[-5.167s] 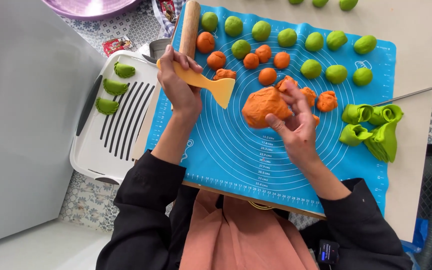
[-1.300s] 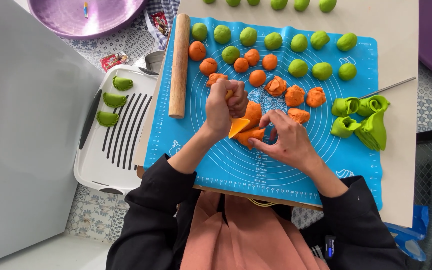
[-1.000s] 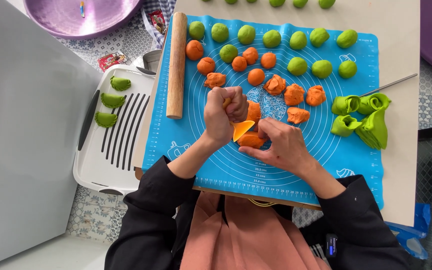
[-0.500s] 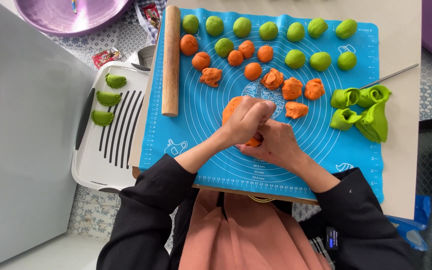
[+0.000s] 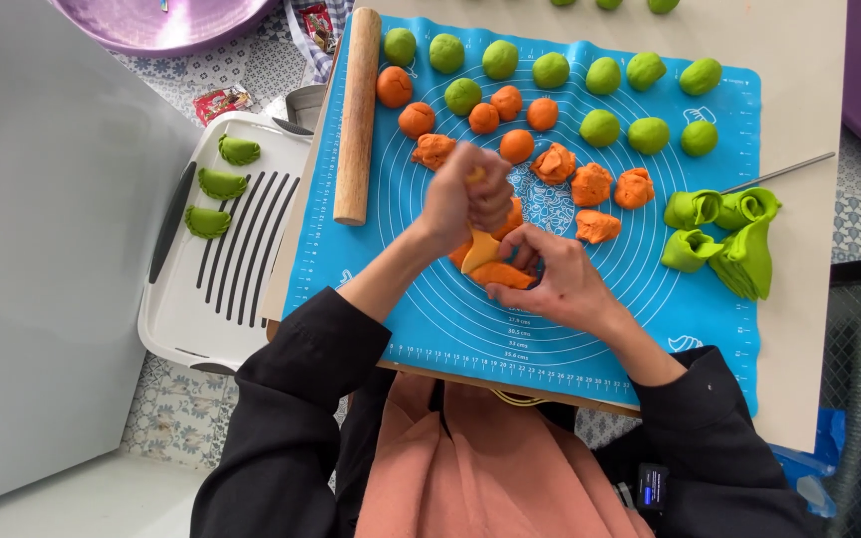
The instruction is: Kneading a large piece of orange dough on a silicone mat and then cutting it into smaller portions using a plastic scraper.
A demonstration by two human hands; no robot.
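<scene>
My left hand (image 5: 465,199) grips a yellow dough scraper (image 5: 478,249) with its blade pressed down into a lump of orange dough (image 5: 498,273) on the blue silicone mat (image 5: 450,319). My right hand (image 5: 550,279) holds that lump from the near side. Cut orange pieces (image 5: 600,184) lie just beyond the hands, with rolled orange balls (image 5: 416,120) further back. Rows of green dough balls (image 5: 600,128) fill the mat's far part.
A wooden rolling pin (image 5: 359,115) lies along the mat's left side. A white slotted tray (image 5: 221,289) at left carries three green folded dumplings (image 5: 216,184). Folded green dough strips (image 5: 729,234) sit at the mat's right, beside a metal rod (image 5: 779,171). A purple bowl (image 5: 166,15) stands at the far left.
The big orange lump has been cut into more pieces set on the mat. My left hand has moved from beside the rolling pin to the lump and keeps pressing the scraper into it.
</scene>
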